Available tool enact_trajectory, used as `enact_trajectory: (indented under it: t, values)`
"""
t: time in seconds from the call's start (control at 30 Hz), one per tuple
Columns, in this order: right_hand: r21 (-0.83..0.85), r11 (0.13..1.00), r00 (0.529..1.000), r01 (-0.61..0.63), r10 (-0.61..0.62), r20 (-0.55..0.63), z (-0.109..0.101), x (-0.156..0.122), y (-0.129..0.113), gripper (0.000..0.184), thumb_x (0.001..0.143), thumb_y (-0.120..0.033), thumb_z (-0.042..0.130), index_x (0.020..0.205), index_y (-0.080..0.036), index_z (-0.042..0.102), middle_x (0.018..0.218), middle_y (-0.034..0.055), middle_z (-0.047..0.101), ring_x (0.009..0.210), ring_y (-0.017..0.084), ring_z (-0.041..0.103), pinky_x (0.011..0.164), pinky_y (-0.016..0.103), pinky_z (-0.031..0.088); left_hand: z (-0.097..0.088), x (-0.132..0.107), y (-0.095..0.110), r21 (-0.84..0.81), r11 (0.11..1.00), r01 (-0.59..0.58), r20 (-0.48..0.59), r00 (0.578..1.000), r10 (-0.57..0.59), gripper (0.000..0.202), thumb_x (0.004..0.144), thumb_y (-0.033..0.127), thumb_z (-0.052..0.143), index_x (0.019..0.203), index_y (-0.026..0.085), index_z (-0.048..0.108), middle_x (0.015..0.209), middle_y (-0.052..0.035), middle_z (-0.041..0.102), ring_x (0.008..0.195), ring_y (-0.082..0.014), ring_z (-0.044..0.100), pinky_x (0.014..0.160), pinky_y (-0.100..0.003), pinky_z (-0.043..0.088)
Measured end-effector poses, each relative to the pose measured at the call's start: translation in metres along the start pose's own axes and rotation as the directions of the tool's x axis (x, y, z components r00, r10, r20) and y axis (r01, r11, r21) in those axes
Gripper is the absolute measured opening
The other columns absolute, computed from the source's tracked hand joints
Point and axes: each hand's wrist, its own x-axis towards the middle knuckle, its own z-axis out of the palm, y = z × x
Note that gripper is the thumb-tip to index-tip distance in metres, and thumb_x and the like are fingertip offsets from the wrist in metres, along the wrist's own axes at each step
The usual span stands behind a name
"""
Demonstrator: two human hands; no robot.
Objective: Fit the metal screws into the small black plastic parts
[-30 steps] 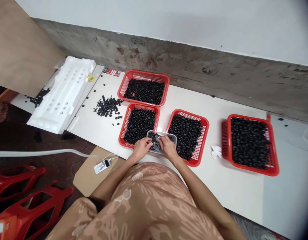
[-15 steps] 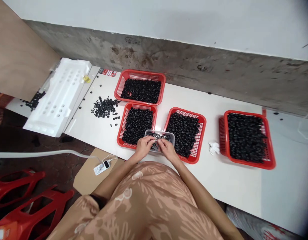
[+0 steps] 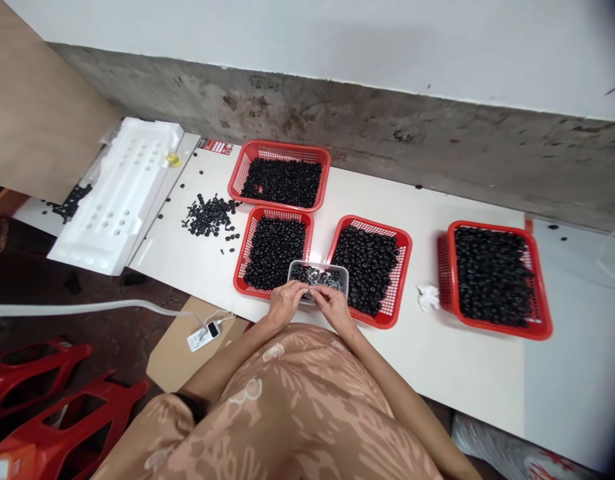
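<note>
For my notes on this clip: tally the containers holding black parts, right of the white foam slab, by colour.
Red baskets: 4
Clear tub: 1
Total: 5

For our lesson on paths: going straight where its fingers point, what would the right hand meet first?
The right hand would probably meet the left hand first, just ahead near the plastic tub; depth is unclear.
</note>
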Motion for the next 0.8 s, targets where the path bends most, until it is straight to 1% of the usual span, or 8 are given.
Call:
enact_trajectory:
  t: [0.1, 0.2, 0.33, 0.4, 0.5, 0.6, 0.7, 0.8]
  values:
    - [-0.258, 0.940, 0.969, 0.223, -0.243, -0.048, -0.004, -0.002, -0.001, 0.030, 0.093, -0.035, 0.046, 0.099, -0.018, 0.069, 0.094, 0.0081, 0.069, 0.085, 0.019, 0.064, 0.080, 0.032, 0.050, 0.004, 0.001, 0.002, -0.026, 0.999, 0.042, -0.006, 0.999, -0.042, 0.029, 0.093, 0.036, 0.043, 0.093, 0.020, 0.067, 0.090, -0.0053, 0.067, 0.082, -0.0157, 0.060, 0.078, -0.026, 0.043]
    - [-0.375, 0.865, 0.933, 0.333, -0.359, -0.001, -0.007, -0.004, -0.001, 0.031, 0.096, -0.029, 0.040, 0.104, -0.017, 0.067, 0.095, 0.0093, 0.068, 0.087, 0.018, 0.064, 0.081, 0.030, 0.050, 0.010, 0.006, 0.001, -0.242, 0.949, 0.204, 0.058, 0.979, -0.196, 0.027, 0.089, 0.039, 0.049, 0.087, 0.017, 0.065, 0.071, -0.0026, 0.063, 0.066, -0.0131, 0.058, 0.068, -0.025, 0.044]
    - [-0.377, 0.864, 0.936, 0.335, -0.352, 0.023, -0.007, -0.005, 0.000, 0.032, 0.096, -0.031, 0.040, 0.103, -0.016, 0.067, 0.095, 0.0107, 0.068, 0.088, 0.019, 0.064, 0.081, 0.031, 0.050, 0.021, 0.012, -0.005, -0.547, 0.687, 0.479, 0.313, 0.878, -0.363, 0.032, 0.083, 0.045, 0.053, 0.080, 0.013, 0.056, 0.059, 0.0015, 0.053, 0.047, -0.0093, 0.050, 0.049, -0.021, 0.040]
    - [-0.282, 0.927, 0.965, 0.245, -0.263, -0.025, -0.006, -0.005, 0.000, 0.031, 0.093, -0.036, 0.046, 0.099, -0.017, 0.069, 0.093, 0.0102, 0.068, 0.085, 0.020, 0.064, 0.080, 0.032, 0.050, 0.023, 0.012, -0.005, -0.544, 0.684, 0.486, 0.331, 0.873, -0.357, 0.033, 0.084, 0.046, 0.050, 0.079, 0.014, 0.053, 0.056, 0.0034, 0.049, 0.046, -0.0088, 0.048, 0.048, -0.021, 0.038]
    - [0.057, 0.997, 0.997, -0.047, 0.050, -0.052, -0.001, -0.004, 0.001, 0.032, 0.084, -0.046, 0.058, 0.092, -0.017, 0.071, 0.078, 0.0064, 0.069, 0.067, 0.018, 0.063, 0.067, 0.030, 0.050, 0.018, 0.009, -0.002, -0.350, 0.878, 0.327, 0.203, 0.941, -0.270, 0.030, 0.091, 0.043, 0.042, 0.083, 0.016, 0.053, 0.063, 0.0025, 0.054, 0.054, -0.0100, 0.051, 0.058, -0.023, 0.042]
    - [0.404, 0.871, 0.957, -0.279, 0.289, 0.038, 0.002, -0.002, 0.002, 0.034, 0.073, -0.049, 0.070, 0.082, -0.016, 0.071, 0.069, 0.0045, 0.068, 0.054, 0.013, 0.057, 0.055, 0.025, 0.045, 0.008, 0.005, 0.004, -0.090, 0.993, 0.080, 0.091, 0.993, -0.072, 0.022, 0.095, 0.033, 0.038, 0.095, 0.018, 0.055, 0.085, -0.0008, 0.061, 0.075, -0.0119, 0.056, 0.073, -0.024, 0.043]
    - [0.589, 0.704, 0.909, -0.397, 0.389, 0.147, 0.002, -0.002, 0.000, 0.031, 0.063, -0.042, 0.078, 0.076, -0.014, 0.071, 0.073, 0.0056, 0.069, 0.055, 0.010, 0.056, 0.052, 0.021, 0.043, 0.003, 0.004, 0.003, 0.152, 0.974, -0.167, 0.126, 0.981, 0.149, 0.023, 0.097, 0.025, 0.034, 0.097, 0.018, 0.056, 0.089, -0.0027, 0.059, 0.083, -0.0132, 0.054, 0.076, -0.024, 0.041]
    - [0.674, 0.572, 0.871, -0.468, 0.429, 0.240, 0.001, -0.003, -0.003, 0.029, 0.059, -0.035, 0.082, 0.076, -0.014, 0.071, 0.075, 0.0057, 0.069, 0.059, 0.010, 0.058, 0.054, 0.020, 0.045, 0.003, 0.005, -0.003, 0.358, 0.873, -0.330, 0.198, 0.941, 0.274, 0.020, 0.096, 0.022, 0.036, 0.093, 0.018, 0.056, 0.083, -0.0029, 0.055, 0.081, -0.0146, 0.052, 0.073, -0.025, 0.039]
